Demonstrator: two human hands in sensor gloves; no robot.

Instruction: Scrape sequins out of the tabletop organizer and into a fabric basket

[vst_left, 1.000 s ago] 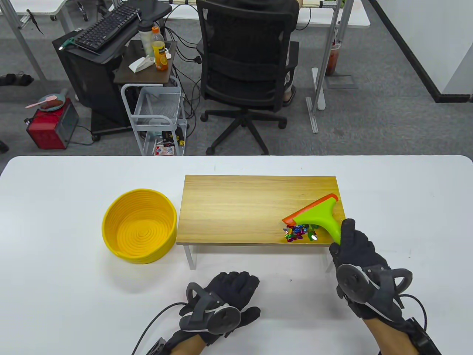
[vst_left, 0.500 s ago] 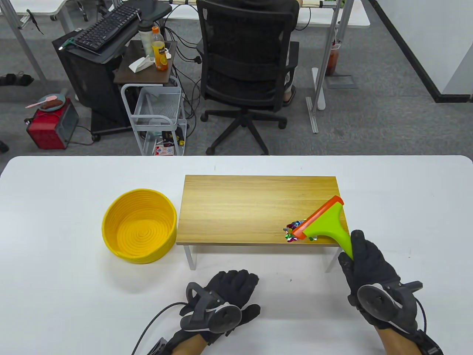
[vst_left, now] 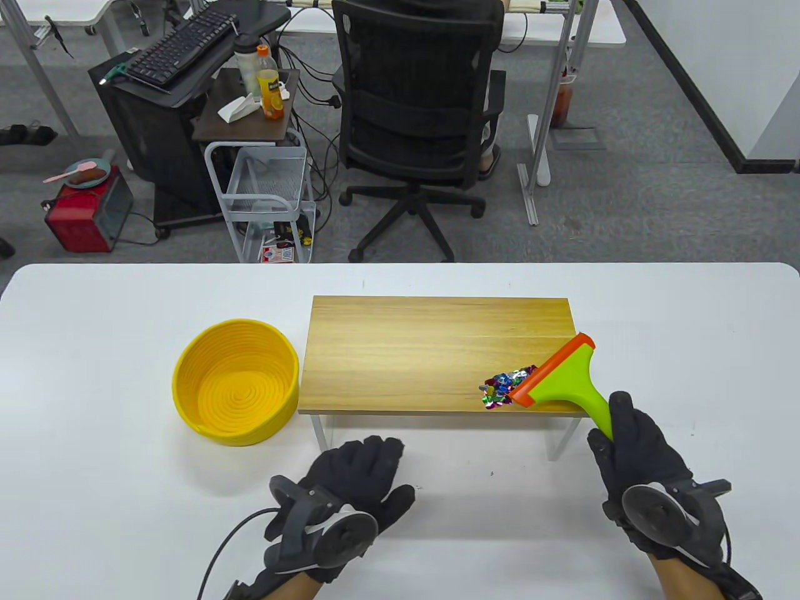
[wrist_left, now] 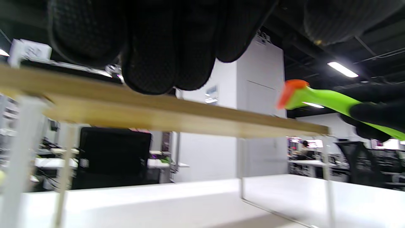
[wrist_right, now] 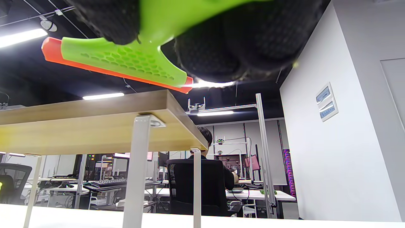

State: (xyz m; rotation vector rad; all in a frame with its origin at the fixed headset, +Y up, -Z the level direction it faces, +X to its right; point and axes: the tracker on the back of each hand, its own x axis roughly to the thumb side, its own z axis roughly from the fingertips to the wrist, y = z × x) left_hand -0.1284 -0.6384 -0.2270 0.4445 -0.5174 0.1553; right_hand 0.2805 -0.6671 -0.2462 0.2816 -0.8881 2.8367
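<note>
Right hand (vst_left: 650,475) at lower right, fingers wrapped around the green scraper (vst_left: 565,384) handle; orange blade edge sits at the right end of the wooden organizer (vst_left: 406,350), touching the sequins (vst_left: 503,387) piled near its front right corner. Left hand (vst_left: 340,494) lower centre, fingers loosely spread, holding nothing, over the white table (vst_left: 94,500). Yellow fabric basket (vst_left: 236,381) just left of organizer.
</note>
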